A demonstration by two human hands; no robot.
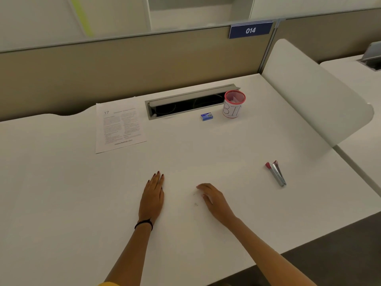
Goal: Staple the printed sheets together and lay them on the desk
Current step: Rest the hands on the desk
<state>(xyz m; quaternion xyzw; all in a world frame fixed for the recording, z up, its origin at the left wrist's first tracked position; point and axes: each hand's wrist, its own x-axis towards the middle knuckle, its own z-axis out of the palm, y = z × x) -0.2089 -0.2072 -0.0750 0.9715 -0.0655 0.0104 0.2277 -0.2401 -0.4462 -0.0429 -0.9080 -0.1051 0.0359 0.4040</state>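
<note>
both my hands rest empty on the counter [185,145] — left hand [153,195] flat with fingers spread, right hand [212,200] loosely curled, gripping nothing. the printed sheets [120,126] lie far left, the stapler [276,174] lies well apart to the right. i judge it best to fetch the sheets first, square their edges, then bring the stapler to one corner — press once, firmly.

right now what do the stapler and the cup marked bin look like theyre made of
Stapler: apparently bare metal, judging by its grey, shiny body, with a red end piece that could be plastic. Cup marked BIN: likely paper or thin plastic; matte white wall with hand-drawn letters, red rim.
</note>
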